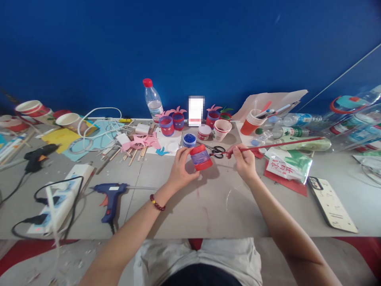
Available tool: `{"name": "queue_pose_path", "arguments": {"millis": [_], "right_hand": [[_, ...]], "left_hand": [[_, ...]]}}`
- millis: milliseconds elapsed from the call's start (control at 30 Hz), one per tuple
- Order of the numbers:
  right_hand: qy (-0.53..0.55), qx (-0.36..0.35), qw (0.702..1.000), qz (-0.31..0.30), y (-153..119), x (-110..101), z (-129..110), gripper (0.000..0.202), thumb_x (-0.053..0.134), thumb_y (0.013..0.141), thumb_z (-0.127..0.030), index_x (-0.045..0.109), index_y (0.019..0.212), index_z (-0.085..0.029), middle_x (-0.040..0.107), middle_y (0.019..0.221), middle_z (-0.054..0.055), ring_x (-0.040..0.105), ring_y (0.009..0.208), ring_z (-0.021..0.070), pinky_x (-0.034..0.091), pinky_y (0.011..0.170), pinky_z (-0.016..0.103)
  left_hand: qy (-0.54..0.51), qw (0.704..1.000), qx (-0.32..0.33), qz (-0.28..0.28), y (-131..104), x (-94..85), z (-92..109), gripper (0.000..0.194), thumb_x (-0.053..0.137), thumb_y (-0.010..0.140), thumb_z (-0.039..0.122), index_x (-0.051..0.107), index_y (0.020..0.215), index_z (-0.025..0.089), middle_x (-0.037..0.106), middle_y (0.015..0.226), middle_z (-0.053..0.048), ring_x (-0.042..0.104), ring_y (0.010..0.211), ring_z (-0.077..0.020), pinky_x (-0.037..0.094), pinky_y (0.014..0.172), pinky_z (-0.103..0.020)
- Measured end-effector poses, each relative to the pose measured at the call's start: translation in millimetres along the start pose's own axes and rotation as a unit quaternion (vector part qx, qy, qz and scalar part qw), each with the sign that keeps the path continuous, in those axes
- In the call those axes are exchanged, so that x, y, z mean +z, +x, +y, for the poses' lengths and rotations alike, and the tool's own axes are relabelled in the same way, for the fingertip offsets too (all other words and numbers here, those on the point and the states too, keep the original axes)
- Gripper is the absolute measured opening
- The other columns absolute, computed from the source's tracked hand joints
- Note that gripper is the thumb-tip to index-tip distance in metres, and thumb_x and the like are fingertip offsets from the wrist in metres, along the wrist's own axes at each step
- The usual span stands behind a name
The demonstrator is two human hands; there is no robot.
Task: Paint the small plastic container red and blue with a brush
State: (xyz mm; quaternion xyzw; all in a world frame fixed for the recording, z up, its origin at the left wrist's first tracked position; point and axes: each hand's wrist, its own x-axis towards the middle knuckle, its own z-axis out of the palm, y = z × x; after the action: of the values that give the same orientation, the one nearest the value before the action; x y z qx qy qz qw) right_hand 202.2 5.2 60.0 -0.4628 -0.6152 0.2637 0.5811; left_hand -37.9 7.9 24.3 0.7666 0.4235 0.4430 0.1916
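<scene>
My left hand [182, 170] is closed around a small cup [201, 157], tilted on its side above the table. The cup is red at both ends with a purple-blue band round its middle. A long red-handled paintbrush [282, 143] is pinched in the fingers of my right hand [243, 162], its tip at the cup's right side. Just behind the cup stand an open jar of blue paint [189, 139] and a jar with a red label [204, 132]. Black scissors [219, 151] lie between my hands. A paper cup [222, 130] is close behind them.
Several painted cups with paper leaves, including one with eyes [166, 126], line the blue wall. A blue glue gun [111, 198] and power strip [64, 198] lie left. Rightward are a phone [332, 204], stacked cups [250, 124] holding tools, and plastic bottles [302, 119].
</scene>
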Motion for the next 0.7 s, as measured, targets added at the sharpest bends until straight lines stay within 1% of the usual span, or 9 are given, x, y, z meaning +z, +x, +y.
{"name": "queue_pose_path", "arguments": {"millis": [167, 233, 300, 433, 567, 700], "right_hand": [[0.041, 0.004, 0.999, 0.029, -2.0, -0.1, 4.2, 0.033, 0.053, 0.096, -0.049, 0.061, 0.079, -0.022, 0.064, 0.066, 0.000, 0.061, 0.062, 0.0145, 0.048, 0.062, 0.030], [0.056, 0.013, 0.998, 0.018, -4.7, 1.8, 4.1, 0.031, 0.053, 0.096, -0.047, 0.062, 0.081, -0.021, 0.065, 0.069, 0.001, 0.062, 0.064, 0.0151, 0.049, 0.063, 0.030], [0.056, 0.017, 0.998, -0.009, -7.6, 5.2, 1.4, 0.031, 0.053, 0.096, -0.047, 0.063, 0.082, -0.021, 0.066, 0.071, 0.002, 0.063, 0.064, 0.0154, 0.050, 0.064, 0.031], [0.033, -0.005, 0.998, -0.061, -11.5, 12.7, -8.7, 0.030, 0.052, 0.097, -0.045, 0.064, 0.083, -0.021, 0.068, 0.072, 0.003, 0.064, 0.065, 0.0158, 0.053, 0.063, 0.031], [-0.005, -0.045, 0.997, -0.065, -11.2, 16.0, -16.6, 0.031, 0.052, 0.097, -0.044, 0.064, 0.081, -0.021, 0.069, 0.074, 0.004, 0.065, 0.066, 0.0164, 0.054, 0.062, 0.031], [-0.024, -0.046, 0.997, -0.049, -8.9, 13.7, -18.8, 0.034, 0.051, 0.097, -0.046, 0.065, 0.078, -0.022, 0.069, 0.072, 0.004, 0.065, 0.066, 0.0173, 0.054, 0.062, 0.032]], "left_hand": [[0.007, 1.000, 0.002, -0.012, -1.3, 0.5, 0.2, 0.079, 0.074, 0.068, 0.017, 0.041, 0.139, 0.026, 0.043, 0.132, -0.010, 0.047, 0.130, -0.0284, 0.042, 0.112, -0.046], [0.010, 1.000, 0.004, -0.018, -2.4, 1.4, -0.7, 0.079, 0.074, 0.069, 0.018, 0.040, 0.141, 0.026, 0.042, 0.133, -0.010, 0.045, 0.131, -0.0284, 0.041, 0.113, -0.046], [0.019, 0.999, 0.007, -0.025, -3.5, 2.5, -2.1, 0.079, 0.074, 0.071, 0.021, 0.039, 0.142, 0.027, 0.041, 0.134, -0.010, 0.044, 0.132, -0.0289, 0.040, 0.114, -0.047], [0.035, 0.999, 0.018, -0.032, -4.6, 3.6, -4.2, 0.078, 0.075, 0.075, 0.027, 0.038, 0.143, 0.028, 0.040, 0.135, -0.011, 0.044, 0.131, -0.0299, 0.040, 0.113, -0.048], [0.039, 0.998, 0.029, -0.029, -4.2, 3.0, -4.4, 0.077, 0.075, 0.076, 0.030, 0.038, 0.143, 0.028, 0.041, 0.133, -0.011, 0.045, 0.130, -0.0303, 0.041, 0.111, -0.049], [0.038, 0.999, 0.023, -0.019, -3.9, 2.5, -4.2, 0.078, 0.076, 0.072, 0.029, 0.040, 0.141, 0.028, 0.042, 0.133, -0.011, 0.046, 0.129, -0.0308, 0.042, 0.110, -0.049]]}}
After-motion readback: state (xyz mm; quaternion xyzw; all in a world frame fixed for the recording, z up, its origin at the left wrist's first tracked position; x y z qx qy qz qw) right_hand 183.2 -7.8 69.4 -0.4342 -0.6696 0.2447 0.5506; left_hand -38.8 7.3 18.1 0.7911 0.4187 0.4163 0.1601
